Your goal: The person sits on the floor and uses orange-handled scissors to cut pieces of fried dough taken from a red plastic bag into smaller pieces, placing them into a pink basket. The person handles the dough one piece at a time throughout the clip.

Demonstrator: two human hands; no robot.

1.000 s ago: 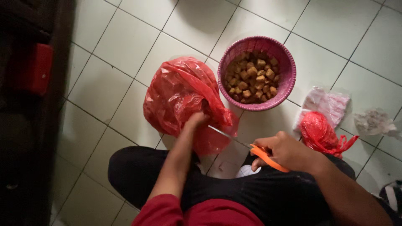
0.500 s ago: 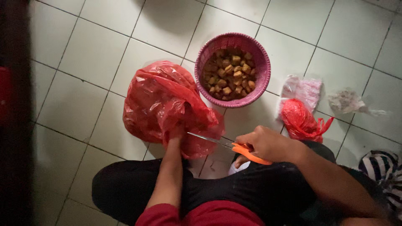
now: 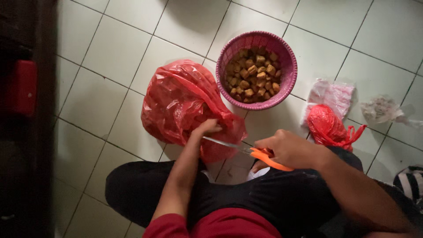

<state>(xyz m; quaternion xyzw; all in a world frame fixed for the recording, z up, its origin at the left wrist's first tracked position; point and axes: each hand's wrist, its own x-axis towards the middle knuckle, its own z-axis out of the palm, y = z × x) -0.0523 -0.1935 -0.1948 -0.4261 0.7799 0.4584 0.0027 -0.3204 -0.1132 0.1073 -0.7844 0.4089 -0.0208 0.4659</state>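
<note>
On the tiled floor [image 3: 110, 105], just beyond the person's dark-trousered legs, a big red bag [image 3: 183, 103] is lying crumpled. Left hand [image 3: 206, 128] is pinching the bag's near edge, fingers clamped together on the plastic. Right hand [image 3: 288, 150] is gripping orange-handled scissors [image 3: 251, 152], fingers closed round the handles, blades pointing left and meeting the bag just beside the left hand. Far of the hands, a purple basket [image 3: 282, 88] is holding brown cubes [image 3: 253, 75], its rim touching the bag. Right of it, a small knotted red bag [image 3: 328, 128] is lying against a clear plastic bag [image 3: 330, 94], with a crumpled wrapper [image 3: 383, 109] farther right.
</note>
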